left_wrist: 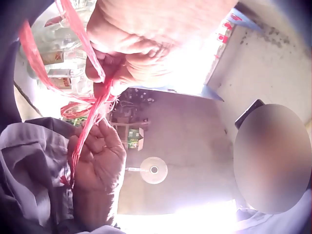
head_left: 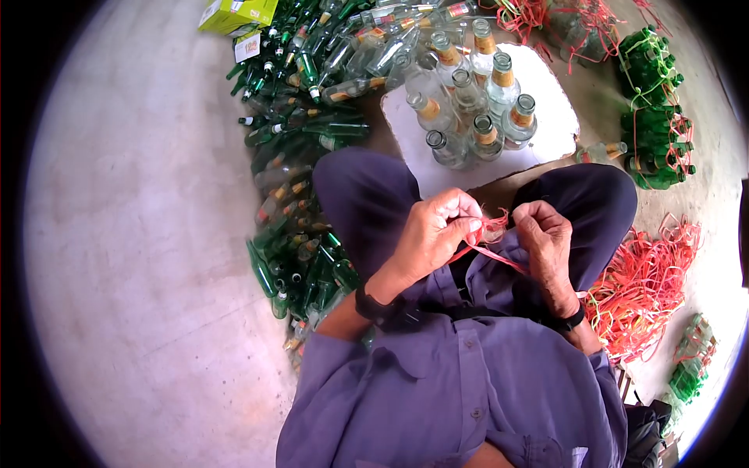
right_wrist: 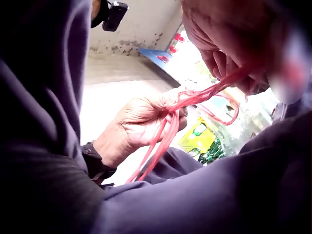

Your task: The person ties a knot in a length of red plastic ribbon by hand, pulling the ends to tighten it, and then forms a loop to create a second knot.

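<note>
Red plastic twine stretches between the two hands above the lap. The left hand pinches it between thumb and fingers; in the right wrist view that hand grips the strands where they meet, with loose ends hanging below. The right hand has its fingers curled round the other part of the twine, as the right wrist view shows. In the left wrist view the twine runs down across the right palm. Several clear bottles stand upright on a white board beyond the knees.
Many green and clear bottles lie heaped left of the legs. A pile of red twine lies on the right. Tied green bottle bundles stand at the far right. A yellow-green box is at the top.
</note>
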{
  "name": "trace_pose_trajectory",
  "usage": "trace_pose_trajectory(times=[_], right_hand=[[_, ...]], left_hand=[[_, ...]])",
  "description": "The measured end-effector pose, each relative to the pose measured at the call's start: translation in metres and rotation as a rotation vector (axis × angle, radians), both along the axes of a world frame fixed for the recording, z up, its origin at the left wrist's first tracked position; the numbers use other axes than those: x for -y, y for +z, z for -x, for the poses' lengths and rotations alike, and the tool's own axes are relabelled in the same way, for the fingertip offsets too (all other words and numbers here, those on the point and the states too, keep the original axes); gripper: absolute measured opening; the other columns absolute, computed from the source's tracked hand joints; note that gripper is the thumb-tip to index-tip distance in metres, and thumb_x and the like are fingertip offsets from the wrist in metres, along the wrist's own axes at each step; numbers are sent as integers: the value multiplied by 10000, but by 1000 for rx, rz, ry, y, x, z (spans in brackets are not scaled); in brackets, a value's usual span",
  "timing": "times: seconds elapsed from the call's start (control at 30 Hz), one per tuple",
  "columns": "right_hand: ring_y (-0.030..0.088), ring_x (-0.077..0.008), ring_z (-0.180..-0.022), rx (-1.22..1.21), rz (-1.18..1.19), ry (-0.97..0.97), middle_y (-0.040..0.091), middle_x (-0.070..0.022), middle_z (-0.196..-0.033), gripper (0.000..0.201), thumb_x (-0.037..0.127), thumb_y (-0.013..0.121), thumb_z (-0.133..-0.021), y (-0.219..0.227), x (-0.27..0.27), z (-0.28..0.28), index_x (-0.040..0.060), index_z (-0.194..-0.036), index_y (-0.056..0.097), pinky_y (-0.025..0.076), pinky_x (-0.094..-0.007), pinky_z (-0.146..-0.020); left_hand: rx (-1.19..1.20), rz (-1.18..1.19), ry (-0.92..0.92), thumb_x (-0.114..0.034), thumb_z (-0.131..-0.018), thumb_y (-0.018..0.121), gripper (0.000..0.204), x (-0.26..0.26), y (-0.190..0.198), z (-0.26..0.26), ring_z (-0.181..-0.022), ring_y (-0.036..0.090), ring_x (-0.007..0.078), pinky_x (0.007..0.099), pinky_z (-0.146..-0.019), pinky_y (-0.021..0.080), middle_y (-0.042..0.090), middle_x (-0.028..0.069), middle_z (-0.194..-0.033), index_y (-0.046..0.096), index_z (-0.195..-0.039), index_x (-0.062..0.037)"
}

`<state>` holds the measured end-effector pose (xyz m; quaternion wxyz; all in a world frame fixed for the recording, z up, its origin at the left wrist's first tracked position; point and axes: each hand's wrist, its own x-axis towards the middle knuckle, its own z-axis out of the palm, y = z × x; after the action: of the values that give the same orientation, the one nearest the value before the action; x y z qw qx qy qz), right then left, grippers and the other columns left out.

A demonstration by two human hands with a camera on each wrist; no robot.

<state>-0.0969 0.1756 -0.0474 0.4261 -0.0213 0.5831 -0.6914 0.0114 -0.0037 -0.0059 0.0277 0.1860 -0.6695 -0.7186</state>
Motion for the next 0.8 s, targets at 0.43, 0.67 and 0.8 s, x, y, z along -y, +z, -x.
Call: trace_pose_trajectory(times=[0.43,0.67,0.8], right_hand=[[534,-8,-670,-222,6,62,635,39,-745,92,64,679,-913,8,10,-17,-21,-879,670,425,-181,-595],[589,-28,-702,-106,27,85,698,-5,-788,98,65,671,-921,14,10,-15,-31,-923,693,478,-202,-629],[603,-45,-700,-56,84,75,712,-29,-795,110,73,680,-917,10,9,-12,-34,-913,700,489,-215,-637]], left_hand=[[82,320,-19,55,-900,607,137,-11,9,6,-835,691,120,256,-753,536,705,105,-893,574,-1030,25],[14,386,-37,56,-893,604,165,-11,1,6,-827,695,126,267,-728,539,705,116,-912,564,-1048,17],[60,265,-34,57,-894,602,155,-14,-5,5,-783,686,119,268,-689,535,689,95,-875,555,-1035,13]])
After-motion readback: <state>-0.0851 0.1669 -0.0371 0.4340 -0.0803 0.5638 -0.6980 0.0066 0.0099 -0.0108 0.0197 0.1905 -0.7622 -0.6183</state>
